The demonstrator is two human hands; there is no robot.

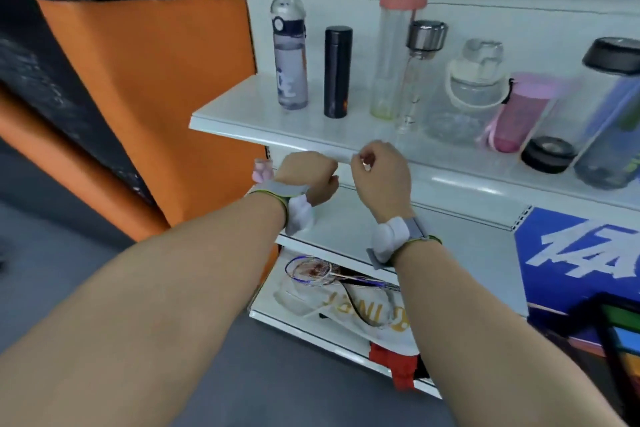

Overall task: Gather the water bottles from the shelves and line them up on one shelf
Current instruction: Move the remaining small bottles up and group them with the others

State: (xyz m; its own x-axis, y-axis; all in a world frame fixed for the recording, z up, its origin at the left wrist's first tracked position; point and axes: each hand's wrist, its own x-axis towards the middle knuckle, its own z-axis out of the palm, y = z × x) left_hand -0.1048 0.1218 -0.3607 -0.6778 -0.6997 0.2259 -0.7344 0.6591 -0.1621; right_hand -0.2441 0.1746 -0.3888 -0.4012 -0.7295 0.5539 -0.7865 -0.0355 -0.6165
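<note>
Looks mostly done: the water bottles (429, 80) are lining up along the upper shelf (242, 114), right of centre frame. Left hand (306, 173) and right hand (381, 173) are hovering below, curled loosely, gripping nothing. One pink bottle (260, 170) is peeking out behind the left hand.

Count, taken relative to the upper shelf (242, 121):

On the upper shelf: 8 bottles standing in a row.
- 1 grey translucent bottle (289, 55), leftmost
- 1 black flask (337, 71)
- 1 tall clear bottle with pink lid (394, 55)
- 1 slim glass bottle with metal cap (417, 76)
- 1 wide clear bottle (467, 94)
- 1 pink bottle (519, 113)
- 1 clear bottle with black base (550, 152)
- 1 dark bottle with black lid (613, 114), rightmost

Just below its front edge: 2 hands, left hand (306, 173) and right hand (381, 173), each with 1 wristband. 1 small pink item (261, 170) beside the left hand; kind unclear.

Two shelves lower: 2 racket heads (313, 270), blurred; 1 white bag (363, 312); 1 red item (398, 366).
</note>
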